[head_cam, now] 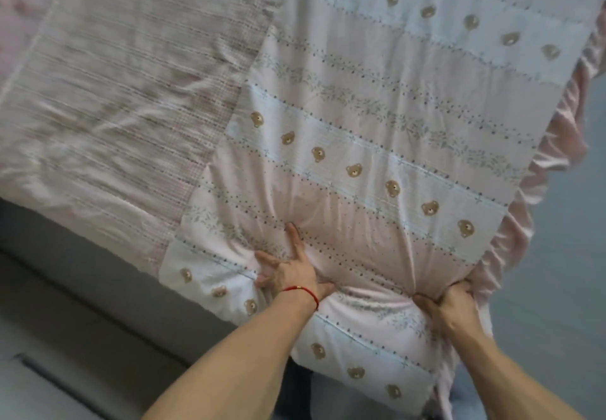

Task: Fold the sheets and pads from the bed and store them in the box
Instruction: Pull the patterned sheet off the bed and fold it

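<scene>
Left grip (288, 272) spread flat, pressing the sheet (377, 144) on the bed (108, 98). Right grip (454, 304) clamped on bunched sheet edge just right of the left grip.

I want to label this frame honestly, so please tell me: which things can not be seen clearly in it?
- Storage box: not in the head view at all.
- Right hand fingers: buried in the bunched bear-print sheet; only knuckles and thumb show.
- Plaid pad: motion blur smears its weave; its far end is cut by the top edge.
- Pink ruffle: cut by the right edge.
- Left hand: its palm side lies against the sheet.
</scene>
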Demonstrator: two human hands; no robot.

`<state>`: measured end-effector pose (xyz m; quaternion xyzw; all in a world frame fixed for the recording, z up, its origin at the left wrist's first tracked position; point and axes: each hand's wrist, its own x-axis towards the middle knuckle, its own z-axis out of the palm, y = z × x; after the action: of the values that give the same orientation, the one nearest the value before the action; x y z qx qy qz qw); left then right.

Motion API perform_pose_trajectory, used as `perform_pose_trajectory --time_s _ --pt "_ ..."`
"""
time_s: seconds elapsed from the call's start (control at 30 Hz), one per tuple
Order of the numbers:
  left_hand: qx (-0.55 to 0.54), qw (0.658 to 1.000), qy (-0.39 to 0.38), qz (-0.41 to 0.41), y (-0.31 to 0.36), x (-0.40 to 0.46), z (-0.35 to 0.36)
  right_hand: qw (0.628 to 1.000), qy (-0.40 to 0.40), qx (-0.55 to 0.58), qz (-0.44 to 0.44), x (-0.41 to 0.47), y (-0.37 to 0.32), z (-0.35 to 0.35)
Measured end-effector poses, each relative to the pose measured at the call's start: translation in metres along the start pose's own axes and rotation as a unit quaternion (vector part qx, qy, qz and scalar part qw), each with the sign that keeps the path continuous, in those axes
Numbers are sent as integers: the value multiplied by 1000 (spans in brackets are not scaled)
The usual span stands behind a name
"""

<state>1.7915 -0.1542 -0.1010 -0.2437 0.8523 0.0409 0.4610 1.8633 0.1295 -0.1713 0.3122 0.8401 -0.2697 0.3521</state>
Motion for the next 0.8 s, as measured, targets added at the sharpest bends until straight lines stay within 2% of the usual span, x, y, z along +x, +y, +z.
perform_pose_trajectory --time_s 0.13,0.27,0.33,0.4,0.43,0.5,0.57,0.63,0.67,0.73,0.8 --pt "6 1000 5 24 -4 4 4 999 34 8 -25 31 39 23" --pt "12 1000 11 19 -7 8 6 994 77 80 -4 -17 -6 2" --pt "16 999 4 38 -9 9 2 982 143 119 20 -44 -14 5" --pt "31 994 0 109 -26 10 -8 964 229 130 44 -82 -20 18" --pt "34 985 18 166 -40 10 -15 954 273 112 47 -98 -20 31" --pt "10 963 104 249 -86 21 -32 938 337 65 58 -135 -10 67" --pt "-68 942 194 264 -138 34 -48 930 354 47 89 -164 3 105" --pt "-106 926 285 225 -185 47 -61 927 345 99 110 -186 10 131" --pt "-104 927 305 192 -204 56 -65 921 343 148 113 -192 11 137" --pt "-109 948 283 97 -231 71 -75 909 331 228 110 -195 10 134" --pt "-126 967 211 72 -251 84 -82 905 327 250 107 -198 16 129"
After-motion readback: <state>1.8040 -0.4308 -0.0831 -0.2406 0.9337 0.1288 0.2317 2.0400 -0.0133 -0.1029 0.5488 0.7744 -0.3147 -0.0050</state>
